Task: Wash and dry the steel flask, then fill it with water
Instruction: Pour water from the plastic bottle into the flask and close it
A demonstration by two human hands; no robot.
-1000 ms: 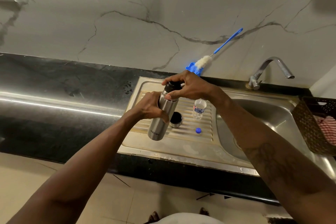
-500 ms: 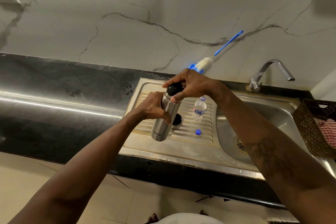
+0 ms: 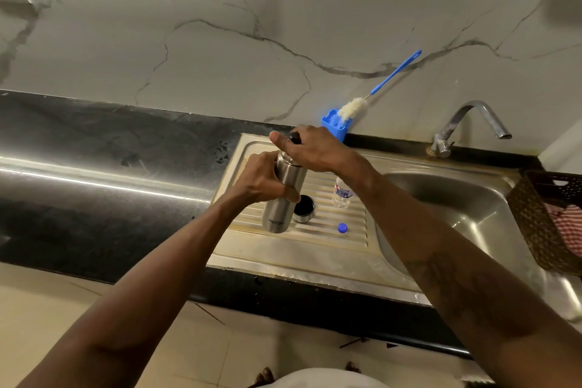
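The steel flask [image 3: 282,205] stands almost upright over the ribbed drainboard [image 3: 321,239]. My left hand [image 3: 263,178] grips its upper body. My right hand [image 3: 310,151] is curled over the black stopper [image 3: 295,137] at the flask's mouth, hiding most of it. The flask's steel cup lid [image 3: 304,208] lies open side up on the drainboard just right of the flask. A small clear water bottle [image 3: 341,195] stands uncapped beyond it, partly behind my right forearm, and its blue cap [image 3: 342,228] lies in front of it.
A blue-handled bottle brush [image 3: 378,88] leans on the wall in a blue holder [image 3: 335,126]. The sink basin [image 3: 447,211] and tap [image 3: 466,123] are to the right. A brown basket [image 3: 535,220] holding a red checked cloth [image 3: 568,224] stands at the far right. Black counter stretches left.
My right hand has turned on the stopper, its thumb now pointing left. The flask has come more upright in my left hand.
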